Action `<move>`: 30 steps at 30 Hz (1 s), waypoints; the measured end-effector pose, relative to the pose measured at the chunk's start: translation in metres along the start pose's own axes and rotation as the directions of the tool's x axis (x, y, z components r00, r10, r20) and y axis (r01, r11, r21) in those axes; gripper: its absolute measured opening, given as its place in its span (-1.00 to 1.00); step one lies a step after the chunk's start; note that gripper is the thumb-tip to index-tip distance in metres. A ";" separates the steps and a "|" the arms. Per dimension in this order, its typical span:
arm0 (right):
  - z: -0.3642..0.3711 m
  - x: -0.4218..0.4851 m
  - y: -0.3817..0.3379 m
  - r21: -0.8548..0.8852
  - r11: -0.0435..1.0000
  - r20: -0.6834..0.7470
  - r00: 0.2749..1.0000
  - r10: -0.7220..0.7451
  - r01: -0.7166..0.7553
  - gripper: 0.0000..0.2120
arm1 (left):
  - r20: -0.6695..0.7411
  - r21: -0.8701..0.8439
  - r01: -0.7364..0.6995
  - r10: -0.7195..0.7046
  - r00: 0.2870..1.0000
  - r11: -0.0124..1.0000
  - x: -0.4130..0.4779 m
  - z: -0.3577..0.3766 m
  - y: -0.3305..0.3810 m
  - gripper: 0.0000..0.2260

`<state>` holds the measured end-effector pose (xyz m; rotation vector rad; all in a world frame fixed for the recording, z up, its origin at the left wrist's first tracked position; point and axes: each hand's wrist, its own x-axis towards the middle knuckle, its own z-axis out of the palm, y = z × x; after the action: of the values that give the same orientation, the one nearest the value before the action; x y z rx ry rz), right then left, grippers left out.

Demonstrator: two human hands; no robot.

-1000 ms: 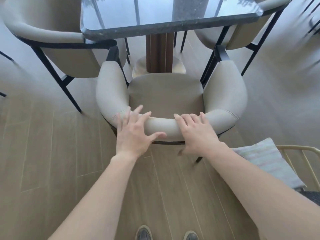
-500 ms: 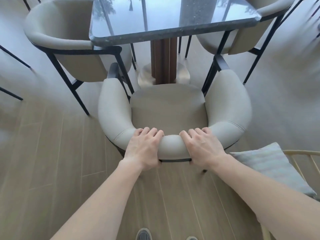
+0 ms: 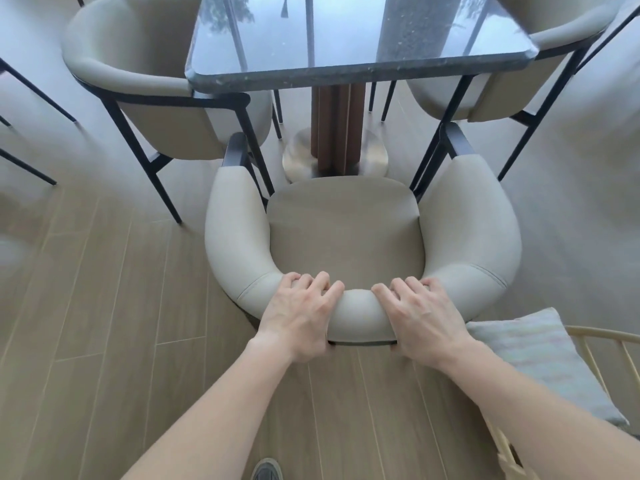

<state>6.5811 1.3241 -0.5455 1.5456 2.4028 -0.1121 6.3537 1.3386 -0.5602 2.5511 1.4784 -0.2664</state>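
A beige padded armchair (image 3: 346,237) with a curved backrest and black metal legs stands in front of me, facing a dark glossy stone table (image 3: 346,74). My left hand (image 3: 298,317) grips the top of the backrest, fingers curled over its inner edge. My right hand (image 3: 422,317) grips the same backrest a little to the right, fingers curled over it too. The chair's seat lies just short of the table's near edge, in front of the brown pedestal (image 3: 337,129) on its round metal base.
Two more beige chairs flank the table, one at the left (image 3: 138,81) and one at the right (image 3: 519,84). A pale cushion (image 3: 533,355) lies on a cream wire-frame seat (image 3: 602,344) at my right. Wood-plank floor (image 3: 104,341) spreads to the left.
Both hands went from lying flat on the backrest to curling round it. The chair now sits further out from under the table and lower in view.
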 end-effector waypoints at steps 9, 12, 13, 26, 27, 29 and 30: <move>-0.021 0.075 0.083 -0.060 0.998 0.009 1.000 -0.019 0.019 -0.22 | -0.051 -0.015 0.052 -0.052 0.997 0.999 0.101 -0.030 -0.004 -0.29; -0.025 0.099 0.102 -0.058 0.998 -0.011 1.000 -0.025 0.024 -0.21 | -0.058 0.000 0.049 -0.049 0.997 0.999 0.129 -0.034 -0.014 -0.27; -0.026 0.106 0.108 -0.056 0.998 -0.012 1.000 -0.022 0.022 -0.21 | -0.063 0.006 0.046 -0.045 0.997 0.999 0.138 -0.036 -0.016 -0.26; -0.025 0.140 0.150 -0.049 0.996 -0.030 0.997 -0.071 0.070 -0.20 | -0.078 0.009 0.053 -0.052 0.996 0.999 0.181 -0.047 -0.020 -0.31; -0.025 0.140 0.151 -0.040 0.997 -0.030 0.997 -0.072 0.070 -0.21 | -0.075 0.005 0.056 -0.055 0.996 0.998 0.181 -0.047 -0.020 -0.31; -0.026 0.142 0.152 -0.019 0.996 -0.009 0.996 -0.090 0.089 -0.22 | -0.067 -0.007 0.056 -0.056 0.996 0.998 0.181 -0.048 -0.019 -0.28; -0.027 0.143 0.154 -0.016 0.994 0.006 0.994 -0.110 0.110 -0.22 | -0.059 -0.020 0.051 -0.052 0.997 0.998 0.181 -0.048 -0.018 -0.25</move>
<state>6.6595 1.5214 -0.5464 1.4035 2.4788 -0.1181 6.4295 1.5114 -0.5589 2.5303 1.5623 -0.1841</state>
